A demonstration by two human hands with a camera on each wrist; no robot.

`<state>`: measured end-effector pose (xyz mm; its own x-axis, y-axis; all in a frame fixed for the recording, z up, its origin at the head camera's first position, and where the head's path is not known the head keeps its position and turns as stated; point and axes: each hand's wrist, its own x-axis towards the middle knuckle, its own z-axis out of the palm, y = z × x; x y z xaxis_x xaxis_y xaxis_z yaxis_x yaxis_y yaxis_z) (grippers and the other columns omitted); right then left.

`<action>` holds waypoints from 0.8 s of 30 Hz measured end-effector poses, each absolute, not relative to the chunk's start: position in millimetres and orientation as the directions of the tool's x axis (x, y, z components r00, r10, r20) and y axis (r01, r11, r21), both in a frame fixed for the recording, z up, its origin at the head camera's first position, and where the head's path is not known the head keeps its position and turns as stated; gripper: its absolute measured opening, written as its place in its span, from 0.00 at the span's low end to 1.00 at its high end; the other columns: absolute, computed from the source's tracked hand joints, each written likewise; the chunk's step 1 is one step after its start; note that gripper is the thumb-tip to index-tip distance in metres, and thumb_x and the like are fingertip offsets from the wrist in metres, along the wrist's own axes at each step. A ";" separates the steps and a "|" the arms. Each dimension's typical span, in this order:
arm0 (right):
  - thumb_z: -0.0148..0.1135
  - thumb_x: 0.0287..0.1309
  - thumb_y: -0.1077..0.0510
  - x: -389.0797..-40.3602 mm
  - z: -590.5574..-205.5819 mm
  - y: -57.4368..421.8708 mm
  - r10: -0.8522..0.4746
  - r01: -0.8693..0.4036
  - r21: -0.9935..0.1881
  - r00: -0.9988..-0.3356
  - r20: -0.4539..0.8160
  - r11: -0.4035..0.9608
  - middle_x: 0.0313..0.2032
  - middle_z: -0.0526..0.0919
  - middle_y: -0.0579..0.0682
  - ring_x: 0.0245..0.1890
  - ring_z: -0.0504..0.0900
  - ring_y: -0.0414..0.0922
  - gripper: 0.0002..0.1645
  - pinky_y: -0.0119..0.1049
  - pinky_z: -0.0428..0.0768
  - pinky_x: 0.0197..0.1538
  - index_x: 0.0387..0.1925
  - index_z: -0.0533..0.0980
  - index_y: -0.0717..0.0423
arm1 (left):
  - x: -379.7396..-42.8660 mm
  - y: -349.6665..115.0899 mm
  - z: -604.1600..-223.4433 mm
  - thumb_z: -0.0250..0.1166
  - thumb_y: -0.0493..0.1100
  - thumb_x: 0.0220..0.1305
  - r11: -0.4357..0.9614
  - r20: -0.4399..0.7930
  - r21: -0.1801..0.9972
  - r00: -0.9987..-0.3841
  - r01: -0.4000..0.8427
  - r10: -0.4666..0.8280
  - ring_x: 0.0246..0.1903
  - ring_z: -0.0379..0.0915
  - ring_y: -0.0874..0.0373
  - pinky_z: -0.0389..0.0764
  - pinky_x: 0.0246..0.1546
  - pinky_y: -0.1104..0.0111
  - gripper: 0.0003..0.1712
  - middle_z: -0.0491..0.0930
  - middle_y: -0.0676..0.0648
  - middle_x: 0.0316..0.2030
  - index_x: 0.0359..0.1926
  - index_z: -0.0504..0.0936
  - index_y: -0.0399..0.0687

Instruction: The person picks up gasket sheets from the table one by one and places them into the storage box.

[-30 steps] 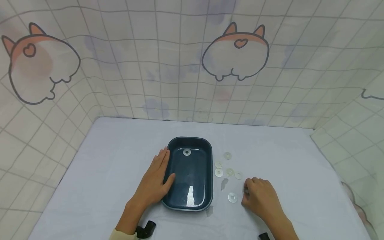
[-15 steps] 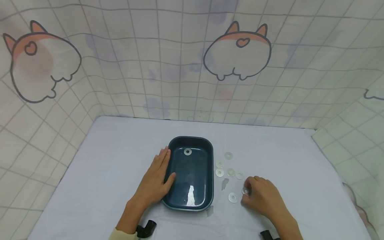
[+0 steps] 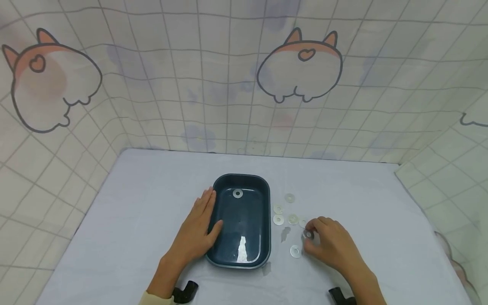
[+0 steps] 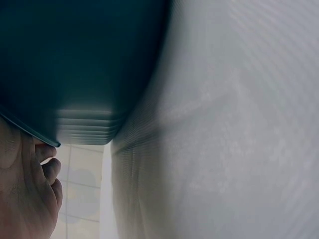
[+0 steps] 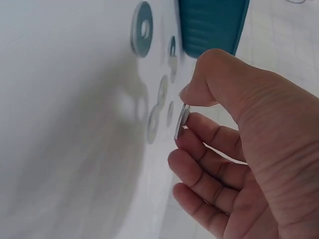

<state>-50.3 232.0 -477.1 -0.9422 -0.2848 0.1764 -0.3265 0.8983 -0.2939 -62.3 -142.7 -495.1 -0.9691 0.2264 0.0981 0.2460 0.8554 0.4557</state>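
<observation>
The dark teal tray point(image 3: 240, 263) stands on the table, with one washer point(image 3: 238, 193) lying near its far end. My left hand point(image 3: 196, 231) rests along the tray's left rim, fingers straight and thumb over the edge; in the left wrist view the fingers point(image 4: 47, 172) show beside the rim. To the tray's right, my right hand point(image 3: 329, 243) pinches a metal washer point(image 5: 180, 124) between thumb and fingers. It is seen edge-on in the right wrist view, and looks like two layers. A shiny washer point(image 3: 295, 251) lies on the cloth left of this hand.
Several more washers point(image 3: 278, 219) lie scattered between the tray and my right hand. Grey patches point(image 3: 285, 234) mark the white cloth point(image 3: 145, 190). A patterned curtain point(image 3: 183, 97) hangs behind the table. Dark wrist camera mounts point(image 3: 185, 292) show near the front.
My right hand has risen slightly up and left in the head view, carrying the pinched washer, which shows more clearly now. The left hand and the tray have stayed in place.
</observation>
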 end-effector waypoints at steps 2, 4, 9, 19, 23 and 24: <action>0.75 0.45 0.59 -51.4 -474.6 230.2 -0.296 -0.341 -0.302 -0.937 0.186 0.890 0.30 0.83 0.39 0.32 0.74 0.35 0.11 0.38 0.81 0.39 0.35 0.85 0.49 | -62.2 -142.6 -495.1 0.58 0.55 0.77 0.856 0.097 0.456 -0.969 0.244 0.225 0.87 0.39 0.52 0.51 0.87 0.50 0.49 0.41 0.51 0.87 0.86 0.43 0.48; 0.75 0.45 0.59 -52.5 -472.3 228.5 -0.305 -0.355 -0.306 -0.931 0.199 0.884 0.31 0.83 0.40 0.32 0.74 0.35 0.12 0.38 0.82 0.39 0.35 0.85 0.49 | -62.2 -142.7 -495.0 0.58 0.55 0.77 0.855 0.095 0.457 -0.970 0.244 0.226 0.87 0.39 0.52 0.50 0.87 0.50 0.49 0.41 0.50 0.87 0.86 0.43 0.48; 0.76 0.45 0.59 -56.9 -467.7 223.7 -0.319 -0.370 -0.301 -0.925 0.207 0.879 0.32 0.85 0.41 0.33 0.76 0.37 0.12 0.40 0.83 0.41 0.36 0.85 0.50 | -62.0 -143.0 -495.0 0.58 0.54 0.76 0.856 0.099 0.455 -0.970 0.244 0.224 0.87 0.39 0.52 0.50 0.87 0.50 0.49 0.42 0.49 0.87 0.86 0.43 0.48; 0.77 0.45 0.58 -65.7 -461.1 213.8 -0.342 -0.398 -0.289 -0.912 0.227 0.871 0.33 0.88 0.42 0.35 0.81 0.40 0.13 0.43 0.86 0.45 0.37 0.85 0.50 | -62.5 -143.2 -495.7 0.58 0.55 0.76 0.857 0.107 0.449 -0.968 0.252 0.229 0.87 0.40 0.52 0.51 0.87 0.50 0.49 0.42 0.50 0.87 0.86 0.43 0.48; 0.77 0.45 0.59 -68.5 -457.3 209.8 -0.353 -0.411 -0.291 -0.906 0.231 0.864 0.33 0.88 0.42 0.35 0.80 0.39 0.13 0.43 0.86 0.46 0.37 0.85 0.50 | -62.4 -143.1 -495.4 0.58 0.55 0.76 0.857 0.108 0.450 -0.968 0.252 0.228 0.87 0.40 0.52 0.51 0.87 0.50 0.49 0.42 0.49 0.87 0.86 0.44 0.48; 0.77 0.46 0.59 -69.2 -456.4 208.8 -0.358 -0.414 -0.290 -0.905 0.228 0.863 0.34 0.88 0.43 0.35 0.81 0.39 0.13 0.43 0.86 0.46 0.37 0.85 0.50 | -62.3 -143.1 -495.2 0.58 0.55 0.76 0.857 0.107 0.450 -0.968 0.251 0.227 0.87 0.40 0.52 0.51 0.87 0.50 0.49 0.42 0.49 0.87 0.86 0.44 0.48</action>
<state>-69.2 208.8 -456.4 -0.9055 -0.3576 0.2284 -0.4140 0.8627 -0.2903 -62.3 -143.1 -495.2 -0.9680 0.2271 0.1071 0.2509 0.8568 0.4505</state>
